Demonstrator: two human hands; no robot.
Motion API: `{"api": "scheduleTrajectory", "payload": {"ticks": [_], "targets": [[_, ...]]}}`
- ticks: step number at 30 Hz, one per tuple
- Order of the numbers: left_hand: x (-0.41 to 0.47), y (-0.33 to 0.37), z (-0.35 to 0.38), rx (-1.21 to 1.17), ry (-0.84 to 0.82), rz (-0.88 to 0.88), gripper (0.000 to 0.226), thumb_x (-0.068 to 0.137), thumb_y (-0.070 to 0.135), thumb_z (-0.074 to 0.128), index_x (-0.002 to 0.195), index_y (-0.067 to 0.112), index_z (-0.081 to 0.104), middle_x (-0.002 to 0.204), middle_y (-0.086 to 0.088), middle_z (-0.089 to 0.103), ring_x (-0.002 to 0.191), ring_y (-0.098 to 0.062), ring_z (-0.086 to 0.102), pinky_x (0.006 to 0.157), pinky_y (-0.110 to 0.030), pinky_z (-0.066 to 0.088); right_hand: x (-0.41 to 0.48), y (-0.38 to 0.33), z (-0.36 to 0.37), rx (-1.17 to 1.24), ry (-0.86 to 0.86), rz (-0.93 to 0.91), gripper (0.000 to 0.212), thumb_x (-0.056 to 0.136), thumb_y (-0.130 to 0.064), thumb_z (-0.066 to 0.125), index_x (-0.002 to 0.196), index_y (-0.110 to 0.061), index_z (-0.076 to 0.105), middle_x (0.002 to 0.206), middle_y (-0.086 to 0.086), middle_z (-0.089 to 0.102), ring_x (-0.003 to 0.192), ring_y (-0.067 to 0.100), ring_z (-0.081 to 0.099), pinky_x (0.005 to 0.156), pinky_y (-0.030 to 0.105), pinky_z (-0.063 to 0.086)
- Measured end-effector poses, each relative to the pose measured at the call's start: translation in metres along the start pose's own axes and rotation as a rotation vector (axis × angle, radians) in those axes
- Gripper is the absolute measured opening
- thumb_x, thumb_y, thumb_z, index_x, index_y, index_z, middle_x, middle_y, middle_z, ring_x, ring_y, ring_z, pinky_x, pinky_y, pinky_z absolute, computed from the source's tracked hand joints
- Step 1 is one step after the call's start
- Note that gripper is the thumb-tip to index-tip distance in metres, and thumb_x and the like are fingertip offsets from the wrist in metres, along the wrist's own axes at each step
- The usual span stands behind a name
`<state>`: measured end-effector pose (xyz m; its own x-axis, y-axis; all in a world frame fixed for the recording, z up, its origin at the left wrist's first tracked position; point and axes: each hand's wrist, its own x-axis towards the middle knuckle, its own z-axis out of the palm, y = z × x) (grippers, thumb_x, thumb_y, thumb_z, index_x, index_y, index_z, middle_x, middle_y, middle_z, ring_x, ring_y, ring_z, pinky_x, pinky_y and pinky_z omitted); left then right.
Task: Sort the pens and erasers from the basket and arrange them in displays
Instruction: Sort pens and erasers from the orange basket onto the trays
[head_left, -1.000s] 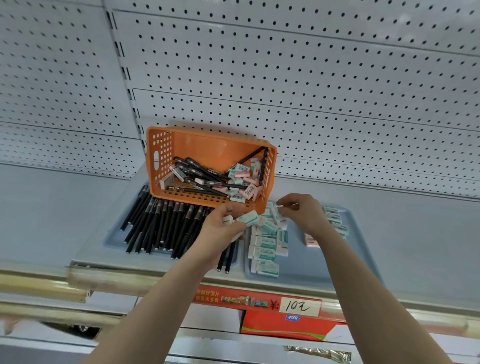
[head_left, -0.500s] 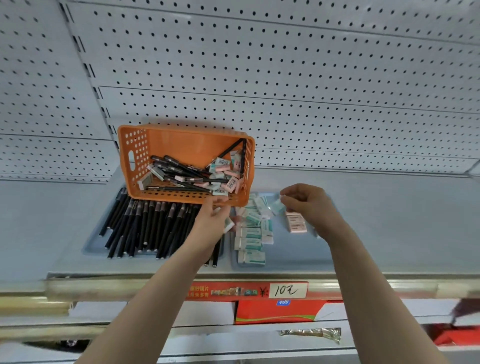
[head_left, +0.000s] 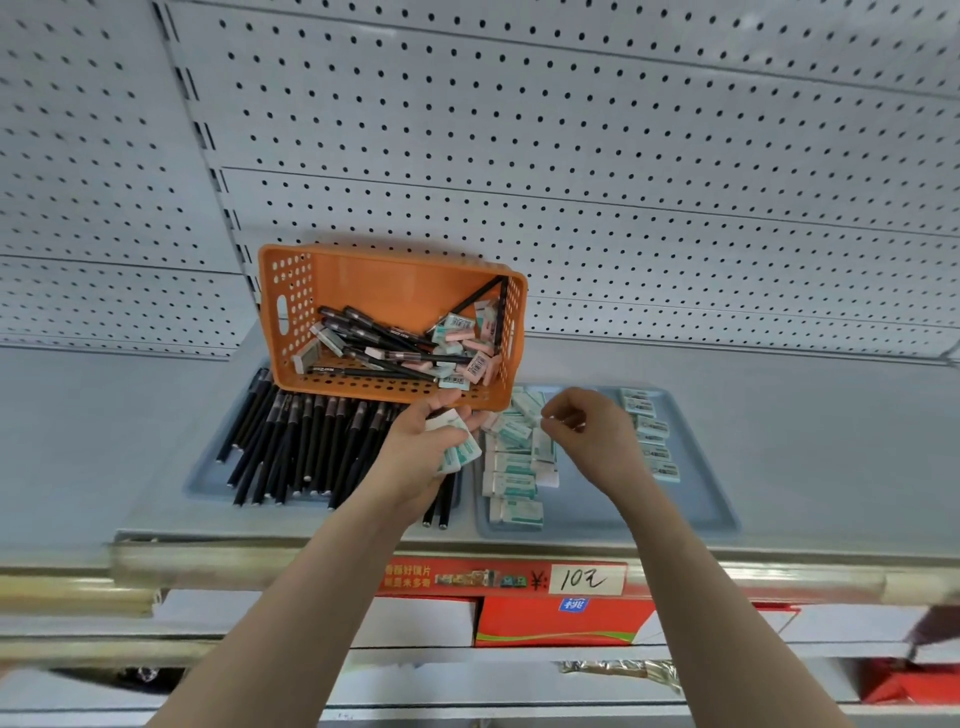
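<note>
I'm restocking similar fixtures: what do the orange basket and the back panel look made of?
Orange basket: seemingly moulded plastic, matte, with perforated walls and a cut-out handle. Back panel: probably painted metal pegboard, pale grey, evenly punched with holes.

You're in a shop: perforated pegboard panels (head_left: 571, 156) back a metal display shelf (head_left: 810, 467), its front rail carries a handwritten price tag (head_left: 587, 578), pens (head_left: 311, 441) and erasers (head_left: 511, 483) lie out in rows, and red boxes (head_left: 556, 621) sit beneath.
</note>
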<state>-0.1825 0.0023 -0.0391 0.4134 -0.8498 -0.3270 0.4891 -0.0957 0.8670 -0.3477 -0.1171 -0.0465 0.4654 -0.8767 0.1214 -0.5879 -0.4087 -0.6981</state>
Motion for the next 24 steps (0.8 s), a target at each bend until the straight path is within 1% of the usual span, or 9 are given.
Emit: {"api": "scheduleTrajectory", "payload": {"ticks": [3,6,9,11,13,15,18,21,24], "targets": [[-0.001,-0.001,0.002,-0.029,0.01,0.027,0.039,0.094,-0.012,0.046,0.114,0.02,0.056,0.12,-0.006,0.064,0.112,-0.015,0.063,0.084,-0.029,0.052,-0.004,-0.02,0.003,0.221,-0.102,0.005,0.002,0.086,-0.02,0.07,0.087,-0.018,0.069,0.075,0.0,0.071,0.068,0.014,0.065,0.064,0.029,0.055],[-0.001,0.0,0.007,-0.043,-0.01,0.069,0.04,0.095,-0.009,0.047,0.12,0.021,0.054,0.12,-0.003,0.066,0.112,-0.016,0.063,0.083,-0.03,0.053,-0.009,-0.037,0.009,0.457,-0.347,0.065,0.012,0.088,-0.017,0.07,0.097,-0.01,0.065,0.084,0.01,0.074,0.076,0.017,0.069,0.066,0.025,0.056],[-0.002,0.001,0.01,-0.018,-0.047,0.104,0.041,0.095,-0.008,0.047,0.121,0.023,0.054,0.123,-0.002,0.064,0.112,-0.019,0.063,0.086,-0.033,0.055,-0.01,-0.042,0.014,0.555,-0.411,0.046,0.014,0.088,-0.008,0.069,0.101,-0.006,0.065,0.084,0.011,0.074,0.076,0.016,0.068,0.066,0.024,0.054],[-0.002,-0.001,0.01,0.02,-0.008,0.113,0.036,0.097,-0.003,0.049,0.12,0.025,0.053,0.125,-0.005,0.062,0.11,-0.022,0.064,0.086,-0.034,0.055,-0.008,-0.038,0.01,0.497,-0.348,0.034,0.013,0.089,-0.007,0.067,0.101,-0.011,0.068,0.083,0.005,0.075,0.073,0.013,0.066,0.064,0.024,0.053],[-0.003,-0.003,0.006,0.01,0.05,0.106,0.028,0.1,0.005,0.048,0.122,0.022,0.05,0.124,-0.009,0.062,0.104,-0.023,0.068,0.082,-0.033,0.057,-0.003,-0.027,0.002,0.315,-0.241,-0.002,0.015,0.09,-0.008,0.064,0.098,-0.019,0.069,0.081,-0.001,0.074,0.07,0.014,0.064,0.064,0.031,0.055],[-0.004,-0.002,0.001,-0.062,0.096,0.063,0.027,0.101,0.005,0.047,0.125,0.017,0.047,0.121,-0.011,0.06,0.097,-0.024,0.07,0.077,-0.034,0.059,-0.001,-0.015,-0.008,0.134,-0.24,-0.042,0.015,0.09,-0.008,0.063,0.096,-0.02,0.069,0.075,-0.004,0.072,0.067,0.015,0.062,0.069,0.038,0.055],[-0.006,0.003,-0.004,-0.203,0.128,0.005,0.037,0.097,-0.01,0.037,0.126,0.01,0.048,0.119,-0.016,0.054,0.096,-0.027,0.065,0.082,-0.037,0.057,-0.004,-0.009,-0.01,0.042,-0.375,-0.073,0.012,0.09,-0.01,0.063,0.097,-0.019,0.069,0.079,-0.005,0.071,0.07,0.011,0.064,0.069,0.03,0.056],[-0.007,0.005,-0.005,-0.226,0.095,-0.014,0.059,0.086,-0.023,0.022,0.131,0.006,0.047,0.125,-0.019,0.053,0.111,-0.03,0.06,0.097,-0.041,0.049,-0.007,-0.011,0.004,-0.124,-0.29,-0.161,0.012,0.089,-0.011,0.065,0.096,-0.02,0.071,0.086,-0.009,0.066,0.073,0.004,0.059,0.065,0.008,0.042],[-0.011,0.003,-0.006,-0.112,0.026,0.045,0.059,0.088,-0.024,0.021,0.128,0.011,0.048,0.134,-0.017,0.05,0.124,-0.027,0.052,0.107,-0.04,0.04,-0.009,-0.01,0.017,-0.243,-0.174,-0.259,0.012,0.085,-0.008,0.067,0.089,-0.018,0.072,0.091,-0.003,0.062,0.071,0.007,0.053,0.067,0.014,0.04]]}}
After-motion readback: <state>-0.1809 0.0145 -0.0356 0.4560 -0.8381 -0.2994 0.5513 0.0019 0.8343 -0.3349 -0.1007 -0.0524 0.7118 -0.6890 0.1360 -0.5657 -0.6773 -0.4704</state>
